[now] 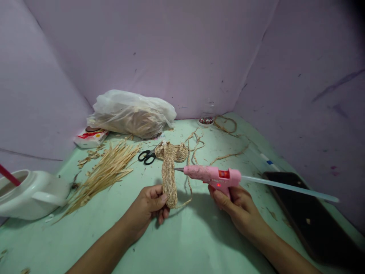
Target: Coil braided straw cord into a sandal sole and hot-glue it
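Our left hand [151, 202] has its fingers clamped on the near end of a braided straw piece [169, 179] mid-table [176, 247]; our right hand's [239, 205] fingers wrap a pink glue gun [203, 173], nozzle [179, 169] at the piece's right edge. Black-handled scissors [147, 155] lie left, farther back.

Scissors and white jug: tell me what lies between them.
In the head view, mainly a bundle of straw lies between the scissors and jug.

Lilac walls [176, 53], pale green tabletop [182, 245]
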`<action>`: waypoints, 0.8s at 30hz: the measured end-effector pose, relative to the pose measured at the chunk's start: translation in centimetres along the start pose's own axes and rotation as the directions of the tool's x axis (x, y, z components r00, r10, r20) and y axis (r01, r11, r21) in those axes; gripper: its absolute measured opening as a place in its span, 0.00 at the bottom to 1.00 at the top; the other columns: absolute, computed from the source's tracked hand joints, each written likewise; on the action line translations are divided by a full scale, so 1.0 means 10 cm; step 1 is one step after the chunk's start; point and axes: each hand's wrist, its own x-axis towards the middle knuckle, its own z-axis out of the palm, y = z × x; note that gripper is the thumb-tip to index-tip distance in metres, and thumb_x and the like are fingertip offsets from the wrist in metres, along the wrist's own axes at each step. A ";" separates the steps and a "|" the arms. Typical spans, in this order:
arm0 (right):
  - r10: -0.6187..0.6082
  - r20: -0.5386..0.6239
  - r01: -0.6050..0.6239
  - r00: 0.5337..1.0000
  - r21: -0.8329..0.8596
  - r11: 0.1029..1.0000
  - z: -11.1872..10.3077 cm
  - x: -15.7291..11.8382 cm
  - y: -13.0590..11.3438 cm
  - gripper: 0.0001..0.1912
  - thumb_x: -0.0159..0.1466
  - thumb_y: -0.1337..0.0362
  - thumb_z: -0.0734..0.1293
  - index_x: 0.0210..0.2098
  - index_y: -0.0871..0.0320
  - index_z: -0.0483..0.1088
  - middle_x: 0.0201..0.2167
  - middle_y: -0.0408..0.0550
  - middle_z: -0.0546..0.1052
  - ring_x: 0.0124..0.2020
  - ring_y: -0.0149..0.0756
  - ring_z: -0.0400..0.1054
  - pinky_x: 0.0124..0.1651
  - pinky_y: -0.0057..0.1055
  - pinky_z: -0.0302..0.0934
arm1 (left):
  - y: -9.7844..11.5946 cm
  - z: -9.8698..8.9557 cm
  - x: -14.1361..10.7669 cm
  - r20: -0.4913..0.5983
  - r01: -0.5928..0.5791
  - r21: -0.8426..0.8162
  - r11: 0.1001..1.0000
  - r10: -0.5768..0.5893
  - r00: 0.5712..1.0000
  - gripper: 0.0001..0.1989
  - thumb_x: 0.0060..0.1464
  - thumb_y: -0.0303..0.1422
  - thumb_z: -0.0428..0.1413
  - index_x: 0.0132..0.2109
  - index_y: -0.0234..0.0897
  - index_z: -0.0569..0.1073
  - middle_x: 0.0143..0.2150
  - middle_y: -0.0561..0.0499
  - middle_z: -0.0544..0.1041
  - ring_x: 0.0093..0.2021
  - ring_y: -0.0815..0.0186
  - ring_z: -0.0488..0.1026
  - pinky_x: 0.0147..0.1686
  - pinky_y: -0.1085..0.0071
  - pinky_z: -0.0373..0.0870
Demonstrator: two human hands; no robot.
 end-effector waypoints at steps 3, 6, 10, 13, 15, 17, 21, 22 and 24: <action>-0.021 -0.010 0.022 1.000 0.002 1.000 0.00 0.01 0.01 0.14 0.60 0.54 0.63 0.29 0.59 0.68 0.21 0.40 0.60 0.21 0.28 0.52 0.21 0.27 0.47 | 0.00 0.00 0.00 -0.004 0.003 0.007 1.000 -0.003 1.000 0.20 0.39 0.46 0.63 0.26 0.32 0.69 0.18 0.54 0.67 0.16 0.76 0.61 0.14 0.80 0.58; -0.011 -0.015 0.010 1.000 -0.002 1.000 0.00 0.01 0.02 0.14 0.60 0.54 0.62 0.30 0.59 0.69 0.21 0.40 0.60 0.21 0.29 0.52 0.22 0.27 0.48 | 0.00 0.01 0.00 -0.005 0.010 0.013 1.000 -0.010 1.000 0.20 0.39 0.45 0.63 0.27 0.32 0.69 0.18 0.54 0.68 0.16 0.76 0.61 0.15 0.80 0.58; 0.001 -0.015 -0.001 1.000 -0.010 1.000 0.00 0.01 0.01 0.15 0.60 0.53 0.63 0.28 0.59 0.68 0.21 0.40 0.59 0.21 0.28 0.52 0.21 0.27 0.47 | -0.01 0.01 0.00 0.001 0.003 0.011 1.000 -0.003 1.000 0.20 0.39 0.46 0.63 0.25 0.32 0.68 0.17 0.54 0.67 0.16 0.76 0.61 0.14 0.80 0.57; 0.002 -0.025 -0.002 1.000 -0.018 1.000 0.00 0.02 0.00 0.16 0.60 0.52 0.62 0.27 0.59 0.67 0.20 0.39 0.59 0.20 0.28 0.52 0.21 0.27 0.47 | -0.02 0.00 0.01 0.008 0.004 0.018 1.000 -0.004 1.000 0.19 0.40 0.45 0.63 0.26 0.32 0.69 0.17 0.54 0.67 0.16 0.76 0.61 0.14 0.80 0.57; -0.007 -0.039 0.006 0.999 -0.024 1.000 0.00 0.02 0.00 0.16 0.60 0.52 0.62 0.27 0.59 0.67 0.20 0.39 0.59 0.20 0.28 0.52 0.21 0.27 0.48 | -0.02 -0.01 0.01 0.011 0.004 0.022 1.000 -0.004 1.000 0.19 0.40 0.45 0.63 0.27 0.32 0.69 0.17 0.54 0.67 0.16 0.76 0.61 0.14 0.80 0.57; -0.017 -0.052 0.016 0.999 -0.032 0.999 0.00 0.02 0.00 0.16 0.60 0.52 0.62 0.28 0.59 0.68 0.20 0.40 0.60 0.20 0.29 0.53 0.21 0.27 0.48 | -0.02 -0.01 0.00 0.011 -0.002 0.020 1.000 0.002 1.000 0.18 0.41 0.44 0.63 0.27 0.32 0.69 0.18 0.54 0.67 0.16 0.76 0.61 0.15 0.80 0.57; -0.022 -0.056 0.021 0.998 -0.029 0.999 0.00 0.01 0.00 0.15 0.60 0.52 0.63 0.29 0.59 0.69 0.20 0.39 0.60 0.20 0.29 0.53 0.22 0.27 0.49 | -0.01 0.00 0.00 0.005 0.002 0.021 1.000 -0.003 1.000 0.19 0.41 0.45 0.63 0.27 0.32 0.69 0.18 0.54 0.67 0.16 0.76 0.61 0.15 0.80 0.57; -0.024 -0.057 0.022 0.998 -0.028 0.999 0.00 0.01 0.00 0.15 0.60 0.52 0.63 0.29 0.59 0.69 0.20 0.40 0.60 0.20 0.29 0.54 0.21 0.27 0.49 | -0.01 0.00 0.00 0.004 0.007 0.023 1.000 -0.007 1.000 0.19 0.41 0.45 0.63 0.27 0.32 0.69 0.17 0.54 0.67 0.16 0.76 0.61 0.15 0.80 0.57; -0.026 -0.063 0.024 0.998 -0.033 0.999 0.00 0.01 0.00 0.15 0.60 0.52 0.63 0.28 0.59 0.69 0.20 0.40 0.60 0.20 0.29 0.54 0.21 0.27 0.49 | 0.00 0.01 0.00 0.001 0.009 0.022 1.000 -0.009 1.000 0.19 0.40 0.45 0.63 0.26 0.32 0.69 0.17 0.54 0.67 0.16 0.76 0.61 0.15 0.80 0.57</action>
